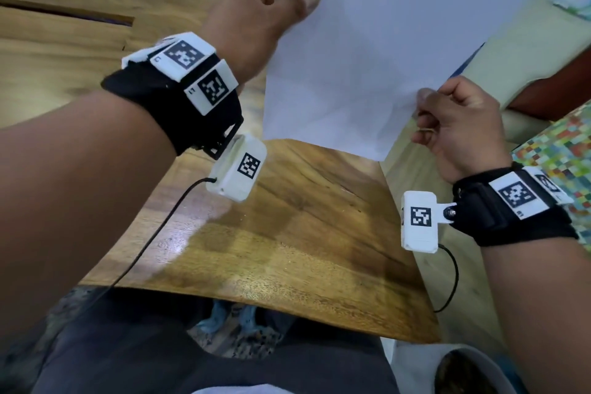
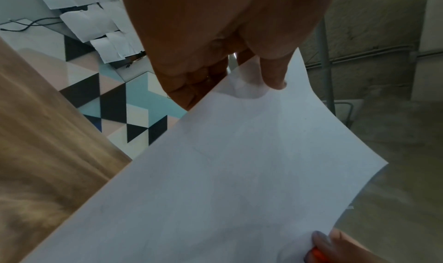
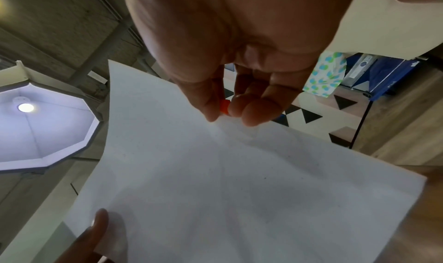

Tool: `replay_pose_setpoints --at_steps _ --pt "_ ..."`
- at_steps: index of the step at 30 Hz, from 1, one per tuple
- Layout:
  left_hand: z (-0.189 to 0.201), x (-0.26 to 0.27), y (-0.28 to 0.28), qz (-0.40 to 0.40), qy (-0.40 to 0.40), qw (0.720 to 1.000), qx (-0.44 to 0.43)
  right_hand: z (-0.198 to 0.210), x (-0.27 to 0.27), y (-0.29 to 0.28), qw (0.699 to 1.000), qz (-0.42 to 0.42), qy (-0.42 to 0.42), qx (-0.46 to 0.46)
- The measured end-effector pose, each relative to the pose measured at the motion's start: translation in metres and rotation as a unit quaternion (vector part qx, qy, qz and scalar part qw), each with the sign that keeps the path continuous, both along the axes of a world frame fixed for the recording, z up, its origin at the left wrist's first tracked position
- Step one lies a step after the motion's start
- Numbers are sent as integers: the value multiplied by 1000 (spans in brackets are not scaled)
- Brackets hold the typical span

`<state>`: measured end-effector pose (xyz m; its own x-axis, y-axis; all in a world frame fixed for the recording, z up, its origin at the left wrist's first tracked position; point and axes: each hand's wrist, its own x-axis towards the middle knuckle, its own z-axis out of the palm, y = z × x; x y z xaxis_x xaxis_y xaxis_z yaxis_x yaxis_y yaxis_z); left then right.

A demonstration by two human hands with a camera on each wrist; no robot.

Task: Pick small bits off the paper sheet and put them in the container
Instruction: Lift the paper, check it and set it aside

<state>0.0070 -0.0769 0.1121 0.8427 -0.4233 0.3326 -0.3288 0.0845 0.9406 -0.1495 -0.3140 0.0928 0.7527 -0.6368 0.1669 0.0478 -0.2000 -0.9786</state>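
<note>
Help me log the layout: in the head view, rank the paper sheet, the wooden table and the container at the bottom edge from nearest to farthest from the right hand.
1. Paper sheet: pinched at its edge by the right hand, lifted in front of it.
2. Wooden table: below, to the hand's left.
3. Container: low at the frame's bottom edge, farthest.
</note>
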Motion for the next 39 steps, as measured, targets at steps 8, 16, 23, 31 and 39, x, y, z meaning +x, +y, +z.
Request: replay_pose_setpoints --at_steps 8,16,23,31,39 --pt "-45 4 3 -22 33 983 178 -11 -9 -10 998 -15 7 63" --pt "-49 1 -7 -11 -8 975 221 -30 -11 -15 996 -37 54 67" --pt "-53 -5 -5 4 -28 962 270 -33 -15 -17 996 -27 70 50" --pt "-53 -8 -3 -4 -37 960 278 -38 -12 -21 995 -23 92 33" --pt "-47 -1 25 -15 93 974 207 -20 -4 -15 993 -6 115 37"
